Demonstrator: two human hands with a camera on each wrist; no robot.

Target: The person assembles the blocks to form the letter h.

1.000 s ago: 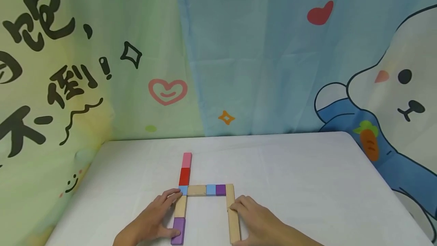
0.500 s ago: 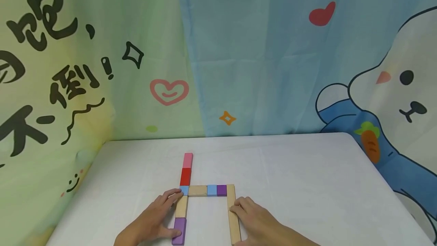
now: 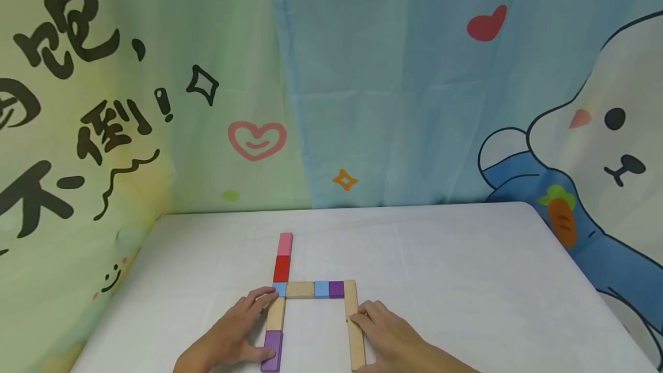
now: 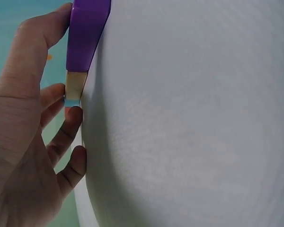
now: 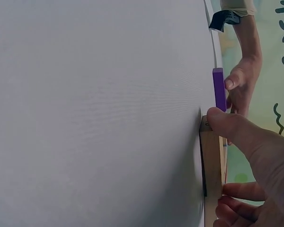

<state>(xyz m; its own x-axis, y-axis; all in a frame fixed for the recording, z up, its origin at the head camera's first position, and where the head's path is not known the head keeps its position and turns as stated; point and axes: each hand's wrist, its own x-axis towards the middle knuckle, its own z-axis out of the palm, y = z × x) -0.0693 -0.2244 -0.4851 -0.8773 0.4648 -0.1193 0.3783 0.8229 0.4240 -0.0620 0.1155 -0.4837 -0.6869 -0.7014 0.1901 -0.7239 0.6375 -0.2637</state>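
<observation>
My left hand [image 3: 230, 332] lies along the left column of blocks in the head view. Its thumb touches a purple block [image 3: 272, 344], and its fingertips reach a small light-blue block [image 3: 279, 289]. Between these lies a plain wooden block [image 3: 275, 314]. My right hand [image 3: 391, 335] holds the near wooden block [image 3: 356, 347] of the right column, thumb at its near end and curled fingers at its side. Another wooden block [image 3: 350, 298] adjoins it beyond. In the right wrist view the thumb [image 5: 232, 125] presses the held block's end [image 5: 210, 146].
Red [image 3: 281, 268] and pink [image 3: 285, 243] blocks extend the left column away from me. A crossbar of wooden [image 3: 300, 289], light-blue [image 3: 322, 289] and purple [image 3: 336, 289] blocks joins both columns. All lie on a white table [image 3: 440, 263] before a printed curtain [image 3: 362, 102].
</observation>
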